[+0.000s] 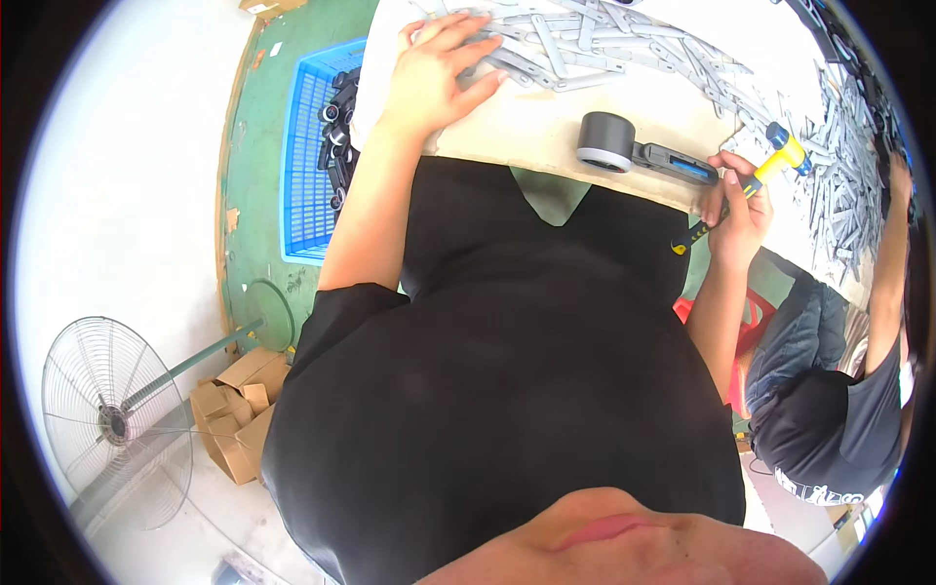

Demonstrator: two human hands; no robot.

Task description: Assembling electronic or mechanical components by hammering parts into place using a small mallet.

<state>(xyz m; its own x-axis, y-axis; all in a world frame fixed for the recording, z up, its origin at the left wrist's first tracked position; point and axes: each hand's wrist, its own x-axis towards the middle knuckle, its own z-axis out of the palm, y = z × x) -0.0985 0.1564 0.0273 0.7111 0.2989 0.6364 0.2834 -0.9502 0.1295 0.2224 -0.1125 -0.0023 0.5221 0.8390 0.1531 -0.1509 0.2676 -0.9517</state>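
My left hand (pixel 441 76) lies at the near edge of a pile of flat grey strip-like parts (pixel 556 49), fingers spread, fingertips touching some of them. My right hand (pixel 737 210) is closed around the handle of a small mallet (pixel 783 156) with a yellow head and dark blue faces. The mallet's black and yellow handle end points down toward my body. A dark cylinder with a pale ring (pixel 606 142) sits at the table's near edge. Its black arm (pixel 678 162) with a blue stripe reaches to my right fingers; whether they also grip it, I cannot tell.
More grey parts (pixel 843 175) are heaped on the table's right side, where another person (pixel 829 419) works. A blue crate (pixel 310 156) of black parts stands left of the table. Lower left are a floor fan (pixel 114 424) and open cardboard boxes (pixel 234 414).
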